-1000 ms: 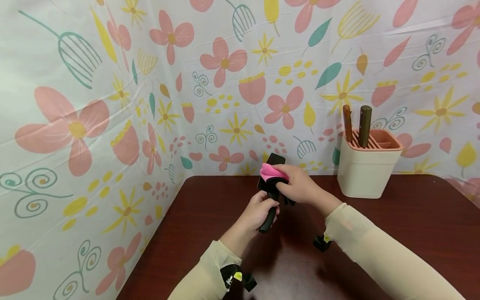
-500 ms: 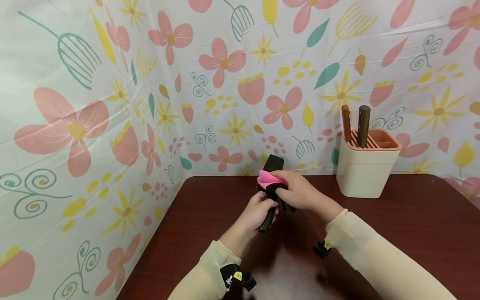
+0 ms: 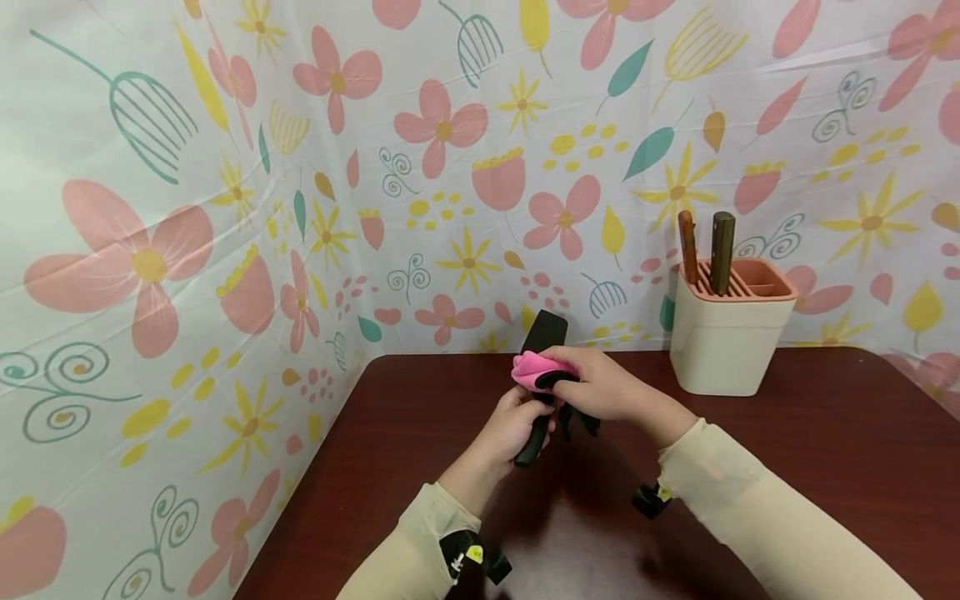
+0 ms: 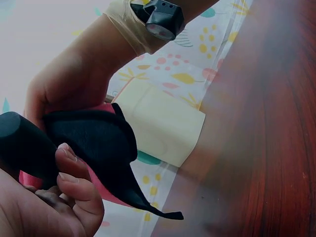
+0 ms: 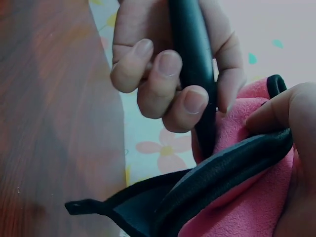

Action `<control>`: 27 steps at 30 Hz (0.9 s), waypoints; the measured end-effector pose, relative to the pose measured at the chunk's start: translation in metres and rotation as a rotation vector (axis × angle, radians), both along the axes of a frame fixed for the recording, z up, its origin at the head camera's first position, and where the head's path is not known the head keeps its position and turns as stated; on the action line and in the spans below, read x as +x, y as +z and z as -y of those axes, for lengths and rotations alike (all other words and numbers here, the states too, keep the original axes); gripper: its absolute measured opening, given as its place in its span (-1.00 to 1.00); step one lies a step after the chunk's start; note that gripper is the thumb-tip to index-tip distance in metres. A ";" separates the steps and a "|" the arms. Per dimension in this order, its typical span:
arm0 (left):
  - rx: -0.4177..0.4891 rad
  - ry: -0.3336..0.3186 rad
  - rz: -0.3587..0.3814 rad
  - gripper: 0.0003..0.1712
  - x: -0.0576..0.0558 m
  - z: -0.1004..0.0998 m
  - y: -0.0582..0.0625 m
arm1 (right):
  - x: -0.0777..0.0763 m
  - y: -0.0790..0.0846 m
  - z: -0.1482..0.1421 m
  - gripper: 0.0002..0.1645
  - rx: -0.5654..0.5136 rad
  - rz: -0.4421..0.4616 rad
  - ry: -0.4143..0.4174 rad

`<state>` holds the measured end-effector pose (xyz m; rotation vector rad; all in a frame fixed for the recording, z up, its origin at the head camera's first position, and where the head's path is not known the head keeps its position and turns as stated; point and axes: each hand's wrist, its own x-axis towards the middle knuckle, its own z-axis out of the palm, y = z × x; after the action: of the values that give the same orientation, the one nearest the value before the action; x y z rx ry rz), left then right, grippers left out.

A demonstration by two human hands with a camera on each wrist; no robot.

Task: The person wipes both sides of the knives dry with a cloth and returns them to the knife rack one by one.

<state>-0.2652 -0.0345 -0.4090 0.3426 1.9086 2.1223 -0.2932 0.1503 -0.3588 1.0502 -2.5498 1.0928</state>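
My left hand (image 3: 506,429) grips the black handle (image 5: 192,44) of a kitchen knife with a broad, dark blade (image 3: 547,328) that points away toward the back wall. In the right wrist view, the left fingers curl round the handle. My right hand (image 3: 600,382) pinches a pink cloth with black edging (image 3: 529,368) over the lower blade, close to the handle. A black flap of the cloth (image 4: 94,136) hangs down with a thin pointed loop at its end. The cloth hides the blade's lower part.
A cream knife holder (image 3: 723,346) with a salmon slotted top stands at the back right. A brown-handled knife (image 3: 688,250) and an olive-handled one (image 3: 722,254) sit in its slots. Floral sheeting (image 3: 465,167) rises behind the dark wooden table (image 3: 405,408).
My right hand has slid the cloth down the blade toward the handle, so more of the blade shows. The left hand keeps its grip, almost still.
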 end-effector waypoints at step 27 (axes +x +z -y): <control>0.052 -0.006 0.001 -0.77 0.001 0.008 0.006 | 0.015 0.020 -0.031 -0.63 -0.164 0.087 0.150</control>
<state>-0.2639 -0.0423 -0.4033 0.3579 1.8520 2.1709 -0.2780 0.1817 -0.3386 1.1899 -2.4274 1.3891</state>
